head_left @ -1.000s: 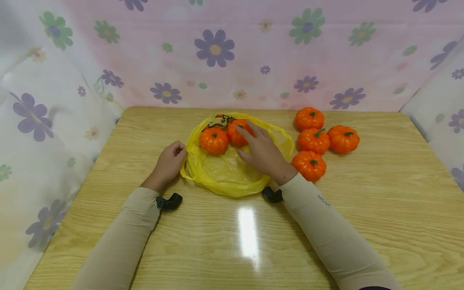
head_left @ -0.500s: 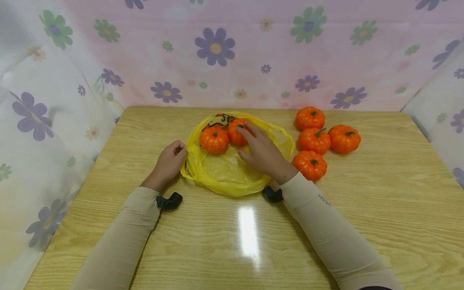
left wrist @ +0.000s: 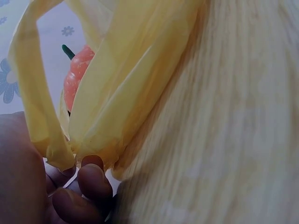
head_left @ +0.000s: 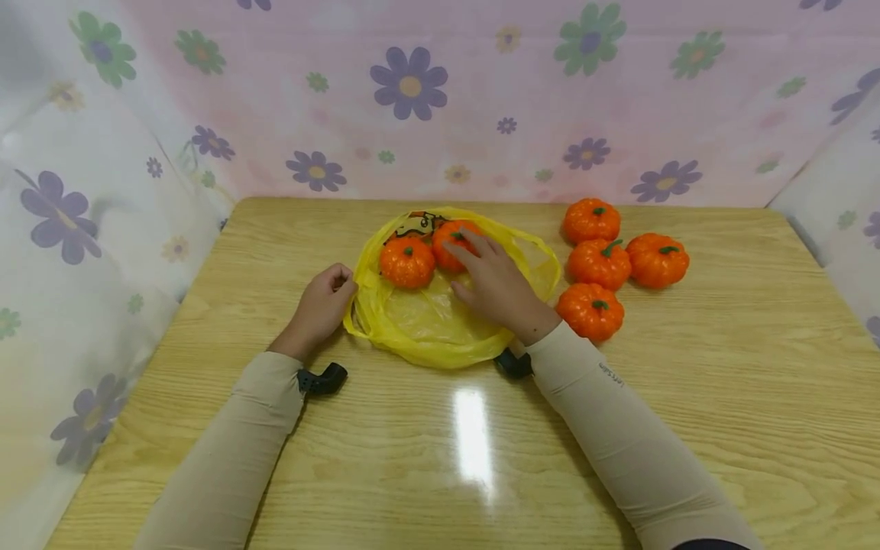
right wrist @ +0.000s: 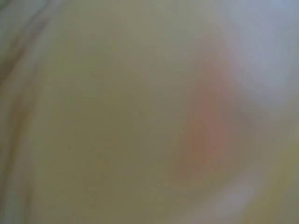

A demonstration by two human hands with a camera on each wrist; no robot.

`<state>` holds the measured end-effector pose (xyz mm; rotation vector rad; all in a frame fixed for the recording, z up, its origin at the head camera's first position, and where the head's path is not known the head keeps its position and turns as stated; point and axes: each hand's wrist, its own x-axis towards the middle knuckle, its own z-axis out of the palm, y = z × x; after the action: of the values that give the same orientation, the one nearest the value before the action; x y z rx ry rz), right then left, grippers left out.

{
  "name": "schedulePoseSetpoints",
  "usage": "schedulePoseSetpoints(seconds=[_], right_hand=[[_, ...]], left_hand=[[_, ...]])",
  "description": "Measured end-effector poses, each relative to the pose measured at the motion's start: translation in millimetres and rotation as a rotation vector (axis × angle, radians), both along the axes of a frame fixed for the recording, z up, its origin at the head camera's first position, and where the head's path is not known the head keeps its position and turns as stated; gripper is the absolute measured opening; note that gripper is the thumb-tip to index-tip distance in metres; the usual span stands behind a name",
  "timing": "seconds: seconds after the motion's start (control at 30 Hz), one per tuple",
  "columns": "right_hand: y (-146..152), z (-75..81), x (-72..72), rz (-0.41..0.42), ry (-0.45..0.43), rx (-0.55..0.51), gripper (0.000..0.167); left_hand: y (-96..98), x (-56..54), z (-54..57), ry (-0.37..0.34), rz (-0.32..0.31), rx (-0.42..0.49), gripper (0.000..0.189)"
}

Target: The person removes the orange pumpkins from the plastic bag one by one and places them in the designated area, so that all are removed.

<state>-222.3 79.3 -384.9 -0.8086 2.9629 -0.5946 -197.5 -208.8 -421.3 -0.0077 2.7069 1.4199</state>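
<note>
A thin yellow plastic bag (head_left: 440, 355) lies spread on the table with its mouth facing up. Inside it sit two small orange pumpkins, a left one (head_left: 407, 263) and a right one (head_left: 445, 258), side by side toward the back. My left hand (head_left: 321, 309) pinches the bag's left edge; in the left wrist view, the fingertips (left wrist: 93, 179) meet at the gathered yellow plastic. Reaching in over the bag's right side, my right hand (head_left: 500, 286) curls its fingers over the right pumpkin, thumb in front. The right wrist view is a blur of yellow and orange.
To the right of the bag, several more orange pumpkins with green stems stand close together, one of them the rightmost pumpkin (head_left: 658, 261). The wooden table (head_left: 385, 458) ends at the back against a flowered cloth (head_left: 454, 99).
Both hands, the bag and the pumpkins keep nearly the same places. The head view has tilted slightly, and the right fingers bend a little more over the right pumpkin.
</note>
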Motion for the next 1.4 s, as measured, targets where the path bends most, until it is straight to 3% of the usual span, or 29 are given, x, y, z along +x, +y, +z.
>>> schedulePoseSetpoints(seconds=[0.43, 0.77, 1.4], right_hand=[[-1.9, -1.4, 2.3, -0.012, 0.097, -0.065, 0.051], [-1.0, 2.9, 5.2, -0.044, 0.117, -0.023, 0.044], [-1.1, 3.8, 9.7, -0.067, 0.085, 0.018, 0.049]], left_hand=[[-2.3, -1.3, -4.0, 0.023, -0.005, -0.006, 0.019], [-0.9, -1.9, -2.6, 0.022, -0.010, 0.001, 0.018], [-0.9, -1.8, -1.6, 0.008, -0.010, -0.003, 0.018]])
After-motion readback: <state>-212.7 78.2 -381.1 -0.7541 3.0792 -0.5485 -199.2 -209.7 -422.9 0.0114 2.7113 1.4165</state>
